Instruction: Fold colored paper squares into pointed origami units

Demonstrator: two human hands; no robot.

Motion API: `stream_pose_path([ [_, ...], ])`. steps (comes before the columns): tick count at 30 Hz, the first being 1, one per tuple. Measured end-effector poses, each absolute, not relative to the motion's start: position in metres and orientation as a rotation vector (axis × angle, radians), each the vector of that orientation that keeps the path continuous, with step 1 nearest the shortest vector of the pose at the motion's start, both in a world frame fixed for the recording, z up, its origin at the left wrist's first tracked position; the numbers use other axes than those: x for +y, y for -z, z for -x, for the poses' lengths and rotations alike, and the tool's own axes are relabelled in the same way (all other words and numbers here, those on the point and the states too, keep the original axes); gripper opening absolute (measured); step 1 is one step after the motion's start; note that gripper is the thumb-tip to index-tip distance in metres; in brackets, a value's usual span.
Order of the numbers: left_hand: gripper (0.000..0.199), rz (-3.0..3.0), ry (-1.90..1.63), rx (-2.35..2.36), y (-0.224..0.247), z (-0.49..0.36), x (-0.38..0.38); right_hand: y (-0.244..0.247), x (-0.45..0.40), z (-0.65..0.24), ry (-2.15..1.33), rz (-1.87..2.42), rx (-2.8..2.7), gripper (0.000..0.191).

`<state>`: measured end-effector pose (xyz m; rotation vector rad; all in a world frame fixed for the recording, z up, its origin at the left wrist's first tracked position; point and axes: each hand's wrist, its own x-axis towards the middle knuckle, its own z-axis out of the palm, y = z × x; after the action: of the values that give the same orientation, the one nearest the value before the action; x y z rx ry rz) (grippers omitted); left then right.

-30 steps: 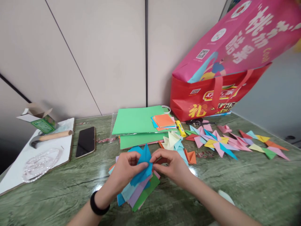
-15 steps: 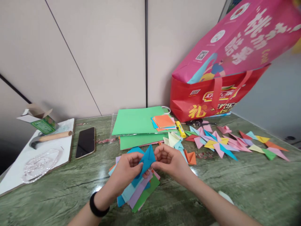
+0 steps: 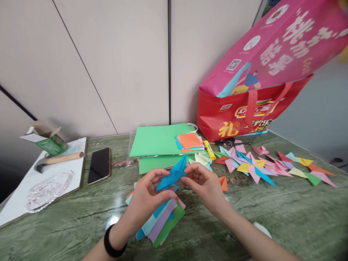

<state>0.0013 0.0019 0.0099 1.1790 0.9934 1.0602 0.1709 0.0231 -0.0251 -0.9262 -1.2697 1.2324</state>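
Note:
A blue folded paper piece (image 3: 174,174), with a pointed tip and creased faces, is held up between my two hands. My right hand (image 3: 202,181) pinches its right edge between thumb and fingertips. On its left side, the fingers of my left hand (image 3: 148,190) support the piece, with the thumb lower and away from the upper face. A black band (image 3: 112,241) circles my left wrist. Beneath the hands lies a fanned pile of coloured paper sheets (image 3: 165,223) in blue, purple and green, partly covered by my left hand.
Green paper packs (image 3: 157,139) lie behind, topped by small orange squares (image 3: 190,140) beside a yellow glue stick (image 3: 209,149). Folded paper stars (image 3: 251,165) spread rightward before a red bag (image 3: 223,119). At left are a phone (image 3: 99,165), a hammer (image 3: 62,158) and clear beads (image 3: 47,190).
The blue folded paper has turned, its tip now pointing up and right. My left thumb has come off its face and sits lower. My right hand keeps its pinch.

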Motion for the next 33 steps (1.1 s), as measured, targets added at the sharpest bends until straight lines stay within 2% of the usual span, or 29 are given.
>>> stream_pose_path([
  [8, 0.018, -1.456, -1.136, 1.21, -0.01, -0.001, -0.002, 0.018, 0.018, -0.169, -1.007, 0.855, -1.343, 0.004],
  [13, 0.015, -1.612, -1.157, 1.362, -0.012, 0.0, -0.003, 0.018, 0.017, -0.171, -0.878, 0.81, -1.376, 0.009],
  [21, 0.018, -1.647, -1.245, 1.35, -0.016, 0.001, -0.007, 0.018, 0.016, -0.172, -0.758, 0.781, -1.472, 0.009],
  [26, 0.019, -1.717, -1.272, 1.346, -0.015, 0.0, -0.008, 0.018, 0.014, -0.172, -0.747, 0.782, -1.479, 0.012],
  [33, 0.015, -1.644, -1.255, 1.374, -0.012, -0.002, -0.008, 0.018, 0.012, -0.168, -0.899, 0.794, -1.413, 0.013],
])
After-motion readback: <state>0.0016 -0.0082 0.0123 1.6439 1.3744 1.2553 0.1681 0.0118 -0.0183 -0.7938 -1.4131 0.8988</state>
